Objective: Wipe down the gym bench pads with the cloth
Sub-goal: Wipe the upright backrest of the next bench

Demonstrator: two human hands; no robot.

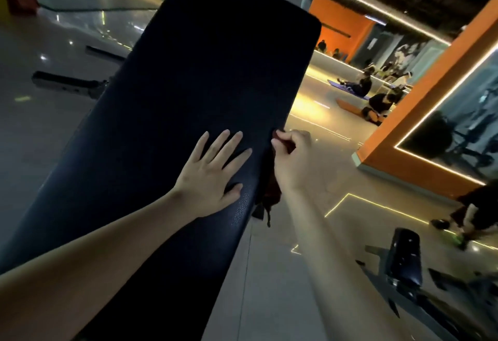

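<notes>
**Side-Edge Wipe: Pad Braced, Cloth at the Right Edge**

Nearest the camera, both forearms reached forward, one over the pad [215, 71] and one past its right edge.

The left hand [213, 168] lay flat on the pad's top face, fingers straight and spread, holding nothing. This placement probably served as a brace, steadying the padding against sideways pressure from the other hand.

The right hand [292, 157] was at the pad's right edge, fingers curled and pinching the cloth [272, 189]. The cloth was dark red, bunched in the grip and hanging down against the pad's side face, its lower end loose below the hand. Holding it there suggests the side edge was the surface being wiped; the top face carried no cloth. Whether the top had been wiped cannot be told from the dim surface.

The pad ran away from the camera, tilted, to a rounded far end. Part of the frame [67, 84] showed at its left.

A second bench [404, 257] stood on the floor [283, 273] to the right, well apart. Farther off, people [361, 86] sat on mats beside an orange wall [420, 130].
</notes>
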